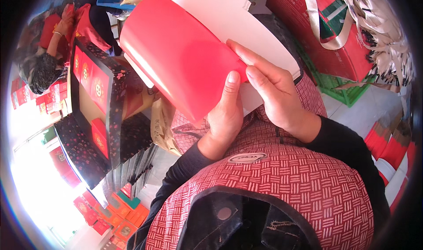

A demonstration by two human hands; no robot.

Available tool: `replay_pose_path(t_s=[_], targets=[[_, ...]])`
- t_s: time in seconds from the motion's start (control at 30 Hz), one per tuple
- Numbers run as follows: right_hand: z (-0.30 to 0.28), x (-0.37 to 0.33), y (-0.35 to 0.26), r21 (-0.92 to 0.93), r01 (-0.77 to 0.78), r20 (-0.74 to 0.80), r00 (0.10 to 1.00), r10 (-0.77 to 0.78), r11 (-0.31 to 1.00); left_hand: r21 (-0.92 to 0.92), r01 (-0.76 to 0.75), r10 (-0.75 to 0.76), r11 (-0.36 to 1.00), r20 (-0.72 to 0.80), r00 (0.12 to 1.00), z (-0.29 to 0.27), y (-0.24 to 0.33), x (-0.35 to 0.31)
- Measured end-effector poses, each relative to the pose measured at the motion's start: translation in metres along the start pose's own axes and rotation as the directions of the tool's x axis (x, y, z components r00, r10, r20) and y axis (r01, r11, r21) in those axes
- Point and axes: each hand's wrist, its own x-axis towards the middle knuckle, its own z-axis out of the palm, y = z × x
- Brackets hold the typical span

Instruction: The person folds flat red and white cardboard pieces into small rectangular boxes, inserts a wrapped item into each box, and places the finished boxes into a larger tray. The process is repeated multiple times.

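A large glossy red card sheet [176,51] lies slanted before me, its surface bowed. At its near edge my left hand [227,118] is closed on it, the thumb on top and the other fingers hidden beneath. My right hand [277,93] grips its right edge, with the fingers straight along the edge and the thumb close by. Under and beyond the red sheet are white sheets [269,34] above my lap. I cannot make out whether the red sheet is folded or a single layer.
To the right, a red gift bag [326,34] with ribbon handles stands on a green crate [348,93], beside bundled pale ribbons [383,25]. A dark floral box [119,87] with red packets stands at left. Another person [48,60] is at the upper left.
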Motion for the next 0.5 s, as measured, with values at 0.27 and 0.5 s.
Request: replay_pose_path(t_s=[0.27, 0.5], targets=[[-0.011, 0.001, -0.007, -0.460, 0.262, 0.127, 0.965, -0.229, 0.848, 0.101, 0.078, -0.075, 0.992, -0.028, 0.997, -0.002, -0.007, -0.002], [-0.021, 0.017, -0.018, -0.596, 0.343, 0.225, 0.939, -0.260, 0.726, 0.094, 0.123, -0.126, 0.988, 0.020, 0.992, -0.007, -0.002, -0.003]])
